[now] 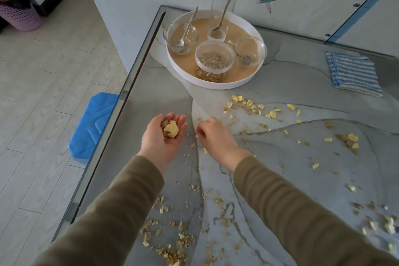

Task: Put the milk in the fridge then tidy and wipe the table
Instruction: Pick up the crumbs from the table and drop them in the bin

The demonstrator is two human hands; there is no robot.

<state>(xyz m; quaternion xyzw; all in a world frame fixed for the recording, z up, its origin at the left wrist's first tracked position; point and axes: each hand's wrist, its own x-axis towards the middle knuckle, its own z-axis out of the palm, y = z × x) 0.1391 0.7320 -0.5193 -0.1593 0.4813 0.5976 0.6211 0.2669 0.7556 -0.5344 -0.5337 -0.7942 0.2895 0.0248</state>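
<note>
My left hand point(160, 138) is cupped palm up over the grey marbled table point(302, 84) near its left edge, carrying a small heap of cereal pieces point(170, 129). My right hand point(212, 136) hovers palm down just to its right, fingers curled toward the table surface; whether it pinches a crumb is hidden. Spilled cereal flakes and crumbs point(250, 107) lie scattered across the table, beyond my hands, at the right and along the near edge. A blue-and-white striped cloth point(354, 73) lies folded at the back right. No milk is in view.
A round white tray point(216, 83) at the back holds three glass bowls, two with spoons, a tall glass with a spoon point(223, 6), and a lidded cereal jar point(213, 58). A blue stool point(92, 125) stands left of the table, a pink bin point(19, 15) far left.
</note>
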